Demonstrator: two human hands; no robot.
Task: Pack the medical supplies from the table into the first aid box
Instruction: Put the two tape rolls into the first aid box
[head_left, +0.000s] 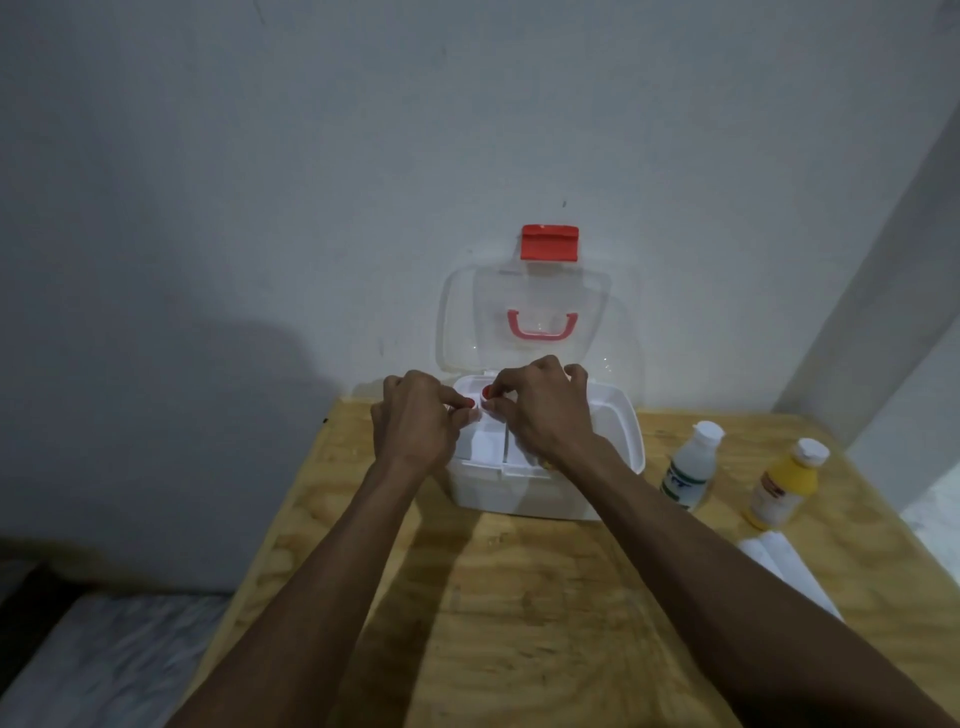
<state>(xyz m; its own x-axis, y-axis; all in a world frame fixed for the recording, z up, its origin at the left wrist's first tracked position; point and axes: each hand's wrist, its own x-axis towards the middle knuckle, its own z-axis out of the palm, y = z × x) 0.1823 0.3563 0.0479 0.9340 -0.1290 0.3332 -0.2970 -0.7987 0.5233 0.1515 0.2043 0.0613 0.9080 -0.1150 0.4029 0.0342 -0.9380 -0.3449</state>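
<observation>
The white first aid box (613, 452) stands open at the table's far edge, its clear lid (467, 322) with a red latch (549, 242) leaning back on the wall. Both my hands are over the white inner tray (485, 444). My left hand (413, 421) and my right hand (540, 410) have curled fingers that meet at the tray's middle, each pinching a small red piece (487, 391); I cannot tell what it is. A white bottle (688, 467), a yellow bottle (782, 486) and white rolled dressings (779, 564) lie right of the box.
The plywood table (519, 597) ends at the left near the box and drops to a dark floor (78, 649). A grey wall (311, 182) stands right behind the box. A wall corner (893, 312) rises on the right beyond the bottles.
</observation>
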